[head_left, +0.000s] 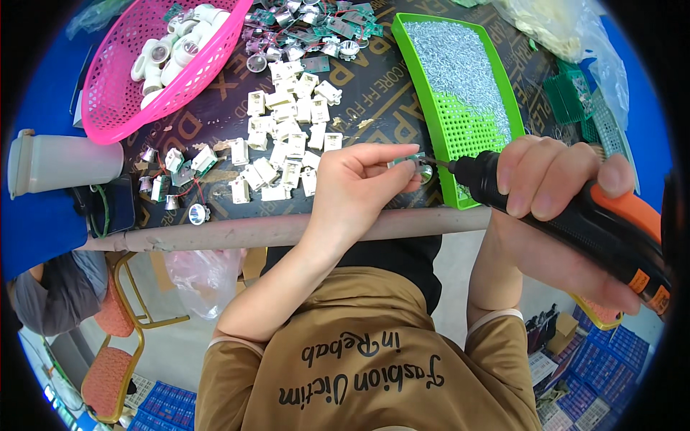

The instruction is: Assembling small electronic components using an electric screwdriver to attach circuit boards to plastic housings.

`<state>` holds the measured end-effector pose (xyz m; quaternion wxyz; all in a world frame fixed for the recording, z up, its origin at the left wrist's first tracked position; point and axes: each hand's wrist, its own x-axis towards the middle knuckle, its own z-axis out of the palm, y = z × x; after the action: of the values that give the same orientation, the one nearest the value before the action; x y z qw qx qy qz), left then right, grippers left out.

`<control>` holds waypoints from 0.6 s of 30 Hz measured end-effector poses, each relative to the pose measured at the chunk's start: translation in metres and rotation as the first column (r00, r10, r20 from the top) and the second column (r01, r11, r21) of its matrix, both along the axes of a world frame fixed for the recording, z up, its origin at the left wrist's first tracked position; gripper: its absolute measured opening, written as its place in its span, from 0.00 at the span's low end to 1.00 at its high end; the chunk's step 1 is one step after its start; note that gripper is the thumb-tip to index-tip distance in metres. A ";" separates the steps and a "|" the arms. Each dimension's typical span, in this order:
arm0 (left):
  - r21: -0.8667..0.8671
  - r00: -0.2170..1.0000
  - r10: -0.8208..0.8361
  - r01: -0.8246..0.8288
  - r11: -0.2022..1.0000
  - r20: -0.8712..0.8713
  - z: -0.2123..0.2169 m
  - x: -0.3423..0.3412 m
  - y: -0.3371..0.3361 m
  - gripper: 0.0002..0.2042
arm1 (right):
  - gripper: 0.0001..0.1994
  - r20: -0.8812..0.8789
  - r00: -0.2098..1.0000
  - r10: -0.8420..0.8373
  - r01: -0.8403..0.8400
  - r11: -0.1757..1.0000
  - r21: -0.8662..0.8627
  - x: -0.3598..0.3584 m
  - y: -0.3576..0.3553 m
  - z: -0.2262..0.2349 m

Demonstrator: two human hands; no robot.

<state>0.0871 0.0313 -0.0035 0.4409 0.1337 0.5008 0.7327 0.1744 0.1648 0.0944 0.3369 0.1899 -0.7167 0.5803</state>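
Observation:
My left hand [357, 188] pinches a small green circuit board with a round silver reflector [419, 167] at the table's near edge. My right hand [557, 215] grips a black and orange electric screwdriver [575, 215]; its thin bit touches the small board. A heap of white plastic housings [287, 136] lies just left of my left hand. A green perforated tray [496, 79] full of small silver screws stands right behind the board.
A pink basket [118, 86] of white cylindrical parts sits at the back left. More green boards with reflectors and wires [309, 29] lie at the back. A grey-white cup [65, 164] lies at the left. Small green baskets [575, 97] and a plastic bag [568, 32] are at the right.

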 end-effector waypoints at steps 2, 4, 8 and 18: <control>-0.004 1.000 -0.002 0.002 1.000 -0.005 0.000 0.000 0.000 0.10 | 0.45 0.017 1.000 0.005 -0.005 1.000 0.006 0.000 0.000 0.001; -0.007 1.000 -0.007 0.007 1.000 -0.001 0.000 -0.001 -0.001 0.10 | 0.46 0.033 0.999 0.013 -0.013 1.000 0.011 0.000 0.000 0.000; -0.027 1.000 -0.008 0.008 1.000 -0.018 -0.002 0.000 -0.002 0.09 | 0.46 0.048 0.998 0.042 -0.041 0.999 -0.013 -0.004 0.000 -0.001; -0.097 0.999 -0.026 0.023 0.995 -0.026 -0.004 0.002 -0.002 0.09 | 0.44 0.010 0.993 0.121 -0.121 0.992 0.032 -0.015 0.012 -0.012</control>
<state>0.0888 0.0293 -0.0071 0.4489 0.1282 0.5401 0.7002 0.1595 0.1770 0.0828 0.2953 0.2361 -0.7144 0.5888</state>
